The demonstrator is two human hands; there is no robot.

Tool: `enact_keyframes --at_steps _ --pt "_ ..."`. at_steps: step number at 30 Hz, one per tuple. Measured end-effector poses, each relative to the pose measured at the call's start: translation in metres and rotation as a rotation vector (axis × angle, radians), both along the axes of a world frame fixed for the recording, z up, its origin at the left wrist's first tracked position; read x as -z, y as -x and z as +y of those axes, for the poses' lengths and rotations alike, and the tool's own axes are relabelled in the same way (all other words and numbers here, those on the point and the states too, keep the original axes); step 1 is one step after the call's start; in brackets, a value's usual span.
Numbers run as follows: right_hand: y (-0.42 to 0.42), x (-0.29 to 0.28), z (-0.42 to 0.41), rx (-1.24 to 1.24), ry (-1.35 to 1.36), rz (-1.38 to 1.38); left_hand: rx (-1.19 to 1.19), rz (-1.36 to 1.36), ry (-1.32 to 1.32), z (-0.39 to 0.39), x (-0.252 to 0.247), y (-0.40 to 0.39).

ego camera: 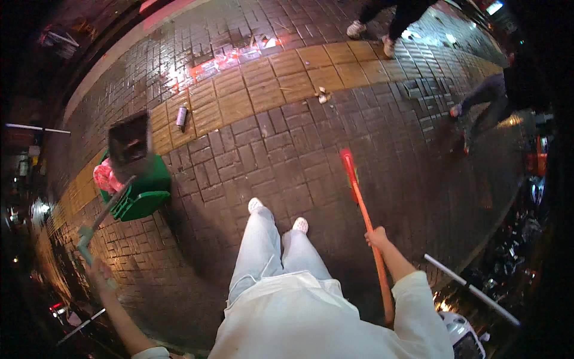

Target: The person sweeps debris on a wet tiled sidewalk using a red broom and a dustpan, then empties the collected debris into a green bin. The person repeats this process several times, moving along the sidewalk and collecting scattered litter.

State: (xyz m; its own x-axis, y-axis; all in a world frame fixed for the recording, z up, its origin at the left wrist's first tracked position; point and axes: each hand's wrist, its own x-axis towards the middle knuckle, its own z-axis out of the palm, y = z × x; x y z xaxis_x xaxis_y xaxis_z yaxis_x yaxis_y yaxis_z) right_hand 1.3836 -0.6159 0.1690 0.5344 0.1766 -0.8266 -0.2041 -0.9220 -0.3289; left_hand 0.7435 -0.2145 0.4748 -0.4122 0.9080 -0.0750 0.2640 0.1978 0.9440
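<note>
My left hand, blurred, grips the pale green end of a long handle. At the far end of it a dark, box-like long-handled dustpan tilts over a green waste bin, its hollow side facing me. What lies inside the dustpan is too blurred to tell. A pink patterned bag shows at the bin's left side. My right hand is closed around the orange shaft of a broom. Its red head points away from me, low over the wet paving.
A can lies on the yellow tactile paving, and a scrap of litter lies farther along. Two people's legs are at upper right. A white vehicle stands at lower right, beyond the kerb.
</note>
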Motion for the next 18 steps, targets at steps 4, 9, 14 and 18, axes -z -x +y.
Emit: enact_keyframes --at_steps 4,9,14,18 --pt "-0.009 0.001 0.018 0.153 -0.077 0.186 0.109 -0.075 0.115 0.046 0.035 -0.057" --pt "-0.071 -0.001 0.058 -0.053 0.283 -0.038 0.213 -0.055 0.389 0.148 0.126 -0.136" --pt "-0.087 -0.039 0.192 -0.379 0.386 -0.314 0.272 -0.133 0.465 0.244 0.161 -0.210" --pt "-0.103 -0.058 0.305 -0.515 0.260 -0.411 0.253 -0.244 0.560 0.301 0.155 -0.240"
